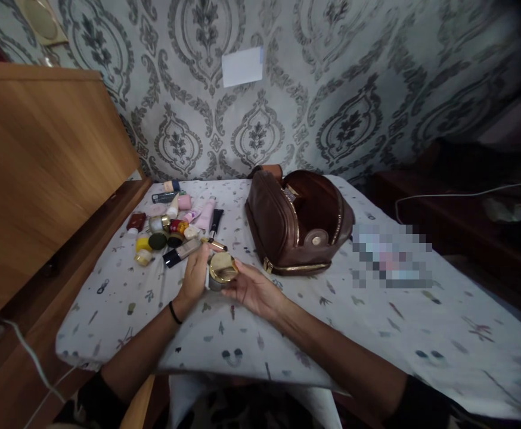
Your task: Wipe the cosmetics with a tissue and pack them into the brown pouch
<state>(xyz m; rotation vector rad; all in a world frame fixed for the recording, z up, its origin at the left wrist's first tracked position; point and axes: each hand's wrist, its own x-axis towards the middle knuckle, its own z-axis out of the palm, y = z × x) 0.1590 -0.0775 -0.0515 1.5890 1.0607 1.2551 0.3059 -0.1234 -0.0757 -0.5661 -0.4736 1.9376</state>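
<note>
A round cosmetic jar with a shiny gold lid is between my two hands, above the table's front half. My left hand, with a black band at its wrist, is closed against the jar's left side; something whitish shows along that palm, too small to make out. My right hand grips the jar's right side with thumb and fingers. Just beyond my left hand lie a foundation bottle with a black cap and a slim gold-and-black tube. To the right stands a brown toiletry bag, unzipped and gaping.
Several tubes, jars and bottles, among them a pink tube and a yellow jar, cluster at the back left of the patterned tablecloth. A pixelated item lies right of the bag. A wooden panel borders the left.
</note>
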